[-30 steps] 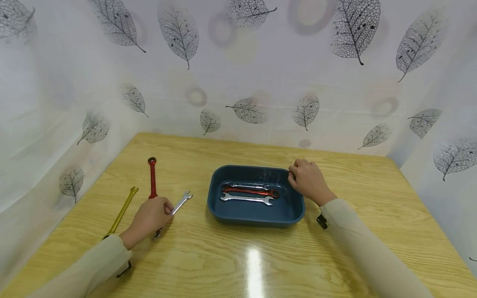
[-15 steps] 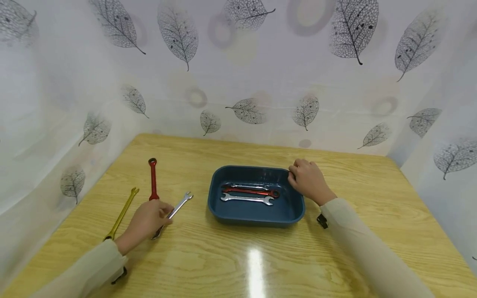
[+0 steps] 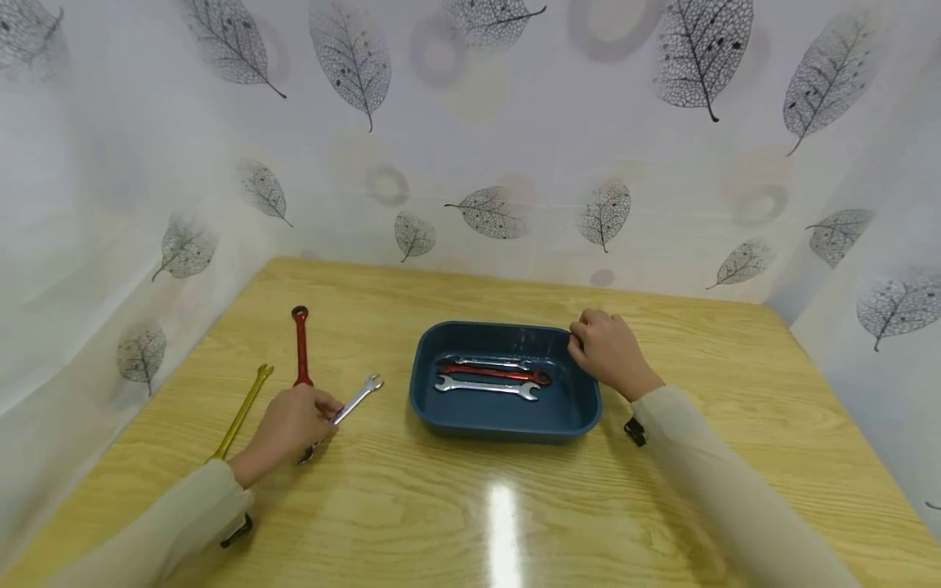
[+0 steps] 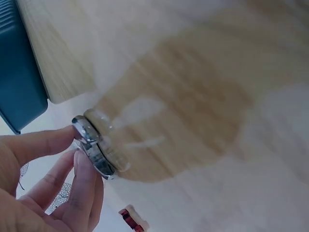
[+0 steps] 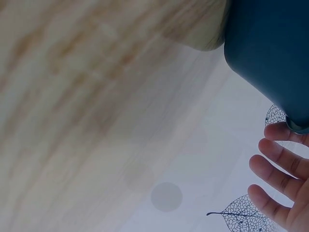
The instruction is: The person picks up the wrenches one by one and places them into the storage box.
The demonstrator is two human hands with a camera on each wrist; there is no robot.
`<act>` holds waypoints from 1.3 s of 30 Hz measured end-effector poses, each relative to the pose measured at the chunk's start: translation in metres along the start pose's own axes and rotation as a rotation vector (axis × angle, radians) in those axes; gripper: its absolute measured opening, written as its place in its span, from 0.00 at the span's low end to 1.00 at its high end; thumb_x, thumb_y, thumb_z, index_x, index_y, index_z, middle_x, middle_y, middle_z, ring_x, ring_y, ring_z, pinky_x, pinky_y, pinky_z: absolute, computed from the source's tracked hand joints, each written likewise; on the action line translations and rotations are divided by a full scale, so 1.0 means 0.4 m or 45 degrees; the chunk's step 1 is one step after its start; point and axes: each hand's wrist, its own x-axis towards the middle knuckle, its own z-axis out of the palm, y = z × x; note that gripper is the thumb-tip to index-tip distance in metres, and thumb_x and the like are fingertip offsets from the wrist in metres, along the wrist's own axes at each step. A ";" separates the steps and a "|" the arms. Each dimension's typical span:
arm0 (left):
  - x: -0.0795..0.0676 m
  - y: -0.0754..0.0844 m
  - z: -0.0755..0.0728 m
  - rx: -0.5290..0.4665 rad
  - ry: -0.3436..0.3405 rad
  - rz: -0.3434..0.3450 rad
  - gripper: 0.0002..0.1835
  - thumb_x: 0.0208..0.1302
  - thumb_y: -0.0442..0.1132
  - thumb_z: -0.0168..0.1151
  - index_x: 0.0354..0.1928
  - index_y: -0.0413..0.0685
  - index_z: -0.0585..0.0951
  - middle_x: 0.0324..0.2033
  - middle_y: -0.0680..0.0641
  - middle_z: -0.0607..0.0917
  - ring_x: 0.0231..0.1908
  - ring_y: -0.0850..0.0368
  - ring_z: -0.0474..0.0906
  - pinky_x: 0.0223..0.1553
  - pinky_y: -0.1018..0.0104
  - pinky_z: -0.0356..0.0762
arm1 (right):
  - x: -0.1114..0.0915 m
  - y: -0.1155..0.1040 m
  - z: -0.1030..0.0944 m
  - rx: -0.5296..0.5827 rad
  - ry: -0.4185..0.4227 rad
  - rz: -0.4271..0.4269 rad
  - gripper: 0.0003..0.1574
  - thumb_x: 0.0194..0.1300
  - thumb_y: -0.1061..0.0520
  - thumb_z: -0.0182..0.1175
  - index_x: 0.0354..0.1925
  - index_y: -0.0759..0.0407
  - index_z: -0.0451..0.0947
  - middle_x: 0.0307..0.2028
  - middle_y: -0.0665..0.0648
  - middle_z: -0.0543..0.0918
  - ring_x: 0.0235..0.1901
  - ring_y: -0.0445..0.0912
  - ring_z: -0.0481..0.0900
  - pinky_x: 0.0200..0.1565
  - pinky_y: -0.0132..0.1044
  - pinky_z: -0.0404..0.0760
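Observation:
My left hand (image 3: 294, 420) pinches a silver open-end wrench (image 3: 358, 398) by its shaft, left of the tray. In the left wrist view, thumb and fingertips meet the chrome wrench (image 4: 94, 147) close above the wooden surface. At the right back corner of a dark blue tray (image 3: 507, 433), my right hand (image 3: 610, 351) grips the rim, thumb on the inner side. The right wrist view has its fingers (image 5: 277, 169) spread beside the tray's outer wall (image 5: 275, 53). Inside the tray lie a red wrench (image 3: 492, 373) and two silver wrenches (image 3: 485, 386), side by side.
On the wooden table (image 3: 412, 514), a red ring-end wrench (image 3: 301, 347) lies beyond my left hand. A yellow wrench (image 3: 244, 412) lies further left, its near end hidden by the sleeve. A leaf-print curtain (image 3: 515, 122) rises behind the table and at both sides.
The left thumb and fingers parted slightly around the silver wrench half a second ago and have now closed on it again. The right hand and tray stay put.

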 end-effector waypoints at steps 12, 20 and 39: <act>0.016 0.004 0.001 0.003 -0.106 -0.032 0.08 0.39 0.28 0.68 0.25 0.46 0.82 0.20 0.52 0.81 0.22 0.60 0.73 0.25 0.67 0.70 | -0.001 0.002 0.010 0.028 0.035 -0.017 0.09 0.59 0.59 0.55 0.25 0.60 0.78 0.24 0.57 0.74 0.22 0.49 0.69 0.25 0.41 0.66; 0.017 0.004 0.003 0.018 -0.113 -0.026 0.09 0.38 0.28 0.69 0.23 0.46 0.81 0.20 0.52 0.81 0.21 0.60 0.74 0.23 0.67 0.71 | -0.004 -0.002 0.009 0.030 0.025 -0.005 0.09 0.59 0.58 0.57 0.25 0.60 0.78 0.23 0.57 0.74 0.22 0.48 0.68 0.24 0.40 0.65; 0.013 -0.001 0.003 0.046 -0.086 0.090 0.08 0.42 0.28 0.70 0.22 0.47 0.80 0.19 0.53 0.81 0.21 0.63 0.73 0.24 0.68 0.71 | -0.002 0.005 0.008 0.044 0.032 -0.003 0.09 0.59 0.59 0.56 0.25 0.60 0.78 0.23 0.57 0.73 0.21 0.48 0.67 0.24 0.40 0.64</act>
